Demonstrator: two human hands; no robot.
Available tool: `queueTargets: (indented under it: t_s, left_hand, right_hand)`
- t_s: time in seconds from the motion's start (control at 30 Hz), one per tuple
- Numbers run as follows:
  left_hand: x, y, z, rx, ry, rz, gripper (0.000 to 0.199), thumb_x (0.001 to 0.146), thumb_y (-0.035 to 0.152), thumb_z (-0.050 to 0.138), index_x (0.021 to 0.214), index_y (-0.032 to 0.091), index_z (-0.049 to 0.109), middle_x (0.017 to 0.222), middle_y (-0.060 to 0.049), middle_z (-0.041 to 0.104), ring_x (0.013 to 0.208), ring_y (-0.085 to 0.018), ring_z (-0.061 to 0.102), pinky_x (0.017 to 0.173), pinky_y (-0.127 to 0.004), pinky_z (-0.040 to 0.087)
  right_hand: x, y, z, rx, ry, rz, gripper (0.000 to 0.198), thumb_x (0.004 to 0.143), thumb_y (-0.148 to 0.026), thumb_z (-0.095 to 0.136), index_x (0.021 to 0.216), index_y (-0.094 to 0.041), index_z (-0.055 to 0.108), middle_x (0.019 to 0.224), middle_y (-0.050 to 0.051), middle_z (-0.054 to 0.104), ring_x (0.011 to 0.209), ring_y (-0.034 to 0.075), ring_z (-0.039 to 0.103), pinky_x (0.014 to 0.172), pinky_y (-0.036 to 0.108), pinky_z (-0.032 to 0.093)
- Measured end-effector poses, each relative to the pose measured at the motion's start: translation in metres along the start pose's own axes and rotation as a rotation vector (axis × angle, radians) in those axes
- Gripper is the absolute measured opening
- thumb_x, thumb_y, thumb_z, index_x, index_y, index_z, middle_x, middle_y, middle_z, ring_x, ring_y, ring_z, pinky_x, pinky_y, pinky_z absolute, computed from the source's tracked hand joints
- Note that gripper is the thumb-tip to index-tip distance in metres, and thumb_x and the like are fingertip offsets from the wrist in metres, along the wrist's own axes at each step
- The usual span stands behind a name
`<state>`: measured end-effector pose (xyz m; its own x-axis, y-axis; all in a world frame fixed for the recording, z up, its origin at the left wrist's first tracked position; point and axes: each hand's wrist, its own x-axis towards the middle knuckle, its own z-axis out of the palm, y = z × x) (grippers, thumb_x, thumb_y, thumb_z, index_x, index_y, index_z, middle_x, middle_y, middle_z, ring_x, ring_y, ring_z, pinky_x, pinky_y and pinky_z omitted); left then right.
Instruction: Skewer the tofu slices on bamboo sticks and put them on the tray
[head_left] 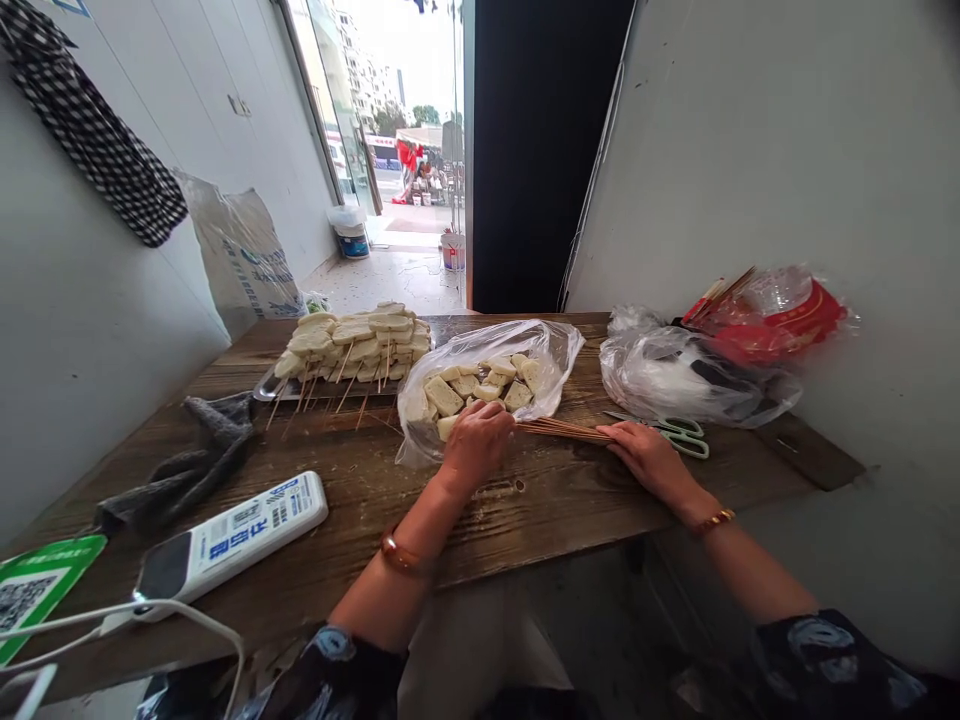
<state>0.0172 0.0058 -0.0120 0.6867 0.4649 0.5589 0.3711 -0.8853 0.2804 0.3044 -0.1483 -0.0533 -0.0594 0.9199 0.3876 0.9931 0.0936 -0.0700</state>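
A bundle of thin wooden skewers [559,428] lies along the table between my two hands. My left hand [480,437] is closed at the bundle's left end, its fingertips partly hidden. At the right end, the fingers of my right hand [646,455] press together on the skewers. Just beyond my left hand, a clear plastic bag [553,352] lies spread with several pale cut food pieces [444,396] in it. Farther left, a metal tray [264,388] carries a stack of skewered pale slices [360,343], sticks pointing toward me. Green-handled scissors [686,437] lie beside my right hand.
Plastic bags [667,375] and a red package [795,325] sit at the back right. A grey cloth [199,450], a white device with blue print [244,530], its cable [187,607] and a green QR card [52,585] occupy the left. The wooden table's front edge is near my forearms.
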Motion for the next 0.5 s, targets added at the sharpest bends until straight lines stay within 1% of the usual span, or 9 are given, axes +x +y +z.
queueTargets:
  t_s: [0.1, 0.2, 0.3, 0.4, 0.5]
  left_hand:
    - [0.004, -0.006, -0.007, -0.161, 0.081, -0.116, 0.027, 0.093, 0.027, 0.043, 0.073, 0.02, 0.059, 0.078, -0.004, 0.06, 0.079, -0.017, 0.052, 0.079, -0.031, 0.04]
    - [0.006, -0.016, -0.012, -0.353, 0.2, -0.316, 0.023, 0.089, 0.03, 0.048, 0.07, 0.02, 0.057, 0.073, -0.001, 0.057, 0.074, -0.016, 0.052, 0.072, -0.028, 0.04]
    - [0.005, -0.024, -0.012, -0.535, 0.25, -0.472, 0.023, 0.085, 0.038, 0.051, 0.072, 0.02, 0.058, 0.068, 0.001, 0.055, 0.068, -0.014, 0.049, 0.065, -0.026, 0.038]
    - [0.004, -0.026, -0.009, -0.612, 0.257, -0.517, 0.025, 0.082, 0.041, 0.053, 0.073, 0.019, 0.058, 0.066, 0.001, 0.054, 0.067, -0.014, 0.048, 0.063, -0.025, 0.037]
    - [0.003, -0.023, -0.01, -0.575, 0.257, -0.51, 0.023, 0.082, 0.039, 0.052, 0.072, 0.019, 0.058, 0.068, 0.0, 0.055, 0.069, -0.015, 0.048, 0.064, -0.025, 0.037]
  right_hand:
    - [-0.009, 0.015, -0.001, -0.012, 0.003, 0.011, 0.033, 0.098, -0.027, 0.045, 0.126, -0.021, 0.059, 0.109, 0.01, 0.068, 0.097, 0.023, 0.064, 0.08, 0.036, 0.05]
    - [-0.019, 0.033, -0.002, -0.063, 0.03, 0.035, 0.032, 0.097, -0.026, 0.045, 0.124, -0.019, 0.061, 0.105, 0.01, 0.069, 0.094, 0.023, 0.065, 0.079, 0.036, 0.05]
    - [-0.025, 0.049, -0.003, -0.186, 0.048, 0.126, 0.032, 0.095, -0.025, 0.047, 0.122, -0.019, 0.063, 0.104, 0.011, 0.07, 0.091, 0.024, 0.065, 0.076, 0.035, 0.049]
    - [-0.027, 0.059, -0.002, -0.302, 0.079, 0.261, 0.032, 0.094, -0.023, 0.046, 0.118, -0.015, 0.066, 0.098, 0.014, 0.07, 0.087, 0.027, 0.064, 0.071, 0.037, 0.048]
    - [-0.025, 0.06, -0.003, -0.327, 0.123, 0.317, 0.034, 0.093, -0.023, 0.045, 0.119, -0.012, 0.065, 0.095, 0.017, 0.069, 0.087, 0.03, 0.063, 0.071, 0.042, 0.048]
